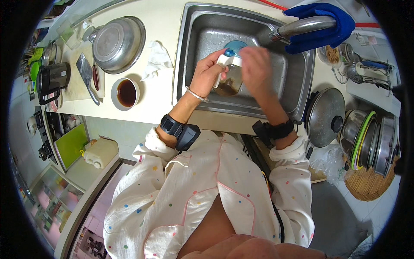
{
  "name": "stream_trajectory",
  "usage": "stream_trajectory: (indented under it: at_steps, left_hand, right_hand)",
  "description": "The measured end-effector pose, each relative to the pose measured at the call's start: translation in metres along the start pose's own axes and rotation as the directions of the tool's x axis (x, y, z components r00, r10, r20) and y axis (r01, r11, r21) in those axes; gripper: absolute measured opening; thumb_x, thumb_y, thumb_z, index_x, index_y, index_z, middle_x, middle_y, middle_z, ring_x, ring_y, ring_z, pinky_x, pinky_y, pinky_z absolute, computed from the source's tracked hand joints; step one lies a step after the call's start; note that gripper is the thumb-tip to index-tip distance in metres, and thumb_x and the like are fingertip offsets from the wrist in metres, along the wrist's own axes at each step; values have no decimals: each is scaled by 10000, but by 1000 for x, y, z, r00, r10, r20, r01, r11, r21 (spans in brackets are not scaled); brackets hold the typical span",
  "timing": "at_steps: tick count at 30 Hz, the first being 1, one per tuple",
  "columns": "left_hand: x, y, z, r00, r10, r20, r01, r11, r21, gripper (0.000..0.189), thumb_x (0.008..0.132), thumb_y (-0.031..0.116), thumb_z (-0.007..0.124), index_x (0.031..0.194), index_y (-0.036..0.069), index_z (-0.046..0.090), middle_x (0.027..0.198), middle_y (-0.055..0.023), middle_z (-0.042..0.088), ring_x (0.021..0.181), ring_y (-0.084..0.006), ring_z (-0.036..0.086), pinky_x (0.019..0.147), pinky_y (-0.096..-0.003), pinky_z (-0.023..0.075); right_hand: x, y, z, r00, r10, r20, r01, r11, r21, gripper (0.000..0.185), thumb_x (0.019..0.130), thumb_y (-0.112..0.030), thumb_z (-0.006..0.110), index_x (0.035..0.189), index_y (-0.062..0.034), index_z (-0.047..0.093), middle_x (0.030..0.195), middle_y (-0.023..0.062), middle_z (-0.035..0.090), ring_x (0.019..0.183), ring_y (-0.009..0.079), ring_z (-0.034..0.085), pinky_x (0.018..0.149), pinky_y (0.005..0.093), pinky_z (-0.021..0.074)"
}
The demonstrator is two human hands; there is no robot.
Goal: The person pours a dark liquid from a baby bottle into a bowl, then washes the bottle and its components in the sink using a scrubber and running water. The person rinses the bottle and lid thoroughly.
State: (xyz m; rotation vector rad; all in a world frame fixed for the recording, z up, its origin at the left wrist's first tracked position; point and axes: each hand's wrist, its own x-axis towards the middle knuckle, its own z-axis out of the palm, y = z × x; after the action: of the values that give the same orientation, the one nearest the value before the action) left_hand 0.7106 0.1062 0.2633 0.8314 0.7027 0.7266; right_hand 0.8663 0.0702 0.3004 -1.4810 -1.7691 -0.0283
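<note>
Over the steel sink (281,74), my left hand (208,73) is closed around the white handle of a clear pitcher (230,84). Brown residue lies in the pitcher's lower part. A translucent blue round lid (238,46) with a knob shows at the pitcher's top; whether it is seated cannot be told. My right hand (257,69) is blurred, at the right side of the pitcher's rim; its fingertips are unclear, and I cannot tell whether it grips anything.
The faucet (304,27), draped with a blue cloth (339,26), reaches over the sink's right side. To the left are a white cloth (157,61), a bowl of dark liquid (126,93), a cleaver (85,74) and a metal basin (114,45). A pan lid (325,116) stands at right.
</note>
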Motion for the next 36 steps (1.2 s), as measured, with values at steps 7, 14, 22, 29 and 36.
stream_trajectory:
  at_steps: [7, 14, 22, 29, 36]
  left_hand:
    - [1, 1, 16, 976, -100, -194, 28, 938, -345, 441, 901, 142, 365, 1226, -82, 564, 747, -88, 598, 586, -118, 528, 529, -239, 433]
    - [3, 8, 20, 975, -24, -221, -37, 963, -268, 452, 912, 149, 344, 1227, -89, 563, 695, -80, 583, 530, -122, 497, 481, -243, 392]
    - [1, 4, 19, 981, -59, -184, -8, 940, -342, 413, 939, 164, 459, 1271, -64, 551, 665, -33, 554, 517, -88, 475, 457, -240, 351]
    - [-3, 3, 8, 949, 202, -241, -122, 943, 308, 460, 840, 209, 757, 1226, -5, 625, 806, -21, 668, 684, -35, 551, 600, -188, 454]
    - [-10, 0, 12, 929, 242, -281, -127, 920, 371, 368, 815, 103, 770, 1159, 13, 675, 909, -44, 699, 796, -33, 570, 695, -187, 480]
  right_hand:
    - [-8, -11, 8, 996, 81, 25, -82, 996, 44, 169, 756, 42, 614, 914, -18, 608, 953, 127, 618, 908, 340, 581, 810, 415, 481]
    - [-10, -14, 7, 998, 21, 66, -26, 997, 72, 215, 716, 53, 616, 908, -31, 565, 933, 136, 591, 897, 347, 557, 801, 420, 455]
    - [-21, -25, 8, 987, 86, 134, -104, 986, 130, 254, 725, 12, 641, 966, -20, 565, 984, 132, 579, 939, 336, 542, 824, 423, 452]
    - [-2, -4, -8, 1000, -15, 14, 14, 999, 34, 237, 737, 11, 625, 973, 2, 623, 1059, 114, 617, 1002, 295, 573, 881, 385, 460]
    - [2, -7, -6, 983, -168, 69, 163, 984, 65, 199, 757, 1, 592, 939, -11, 671, 947, 119, 664, 858, 306, 624, 762, 372, 499]
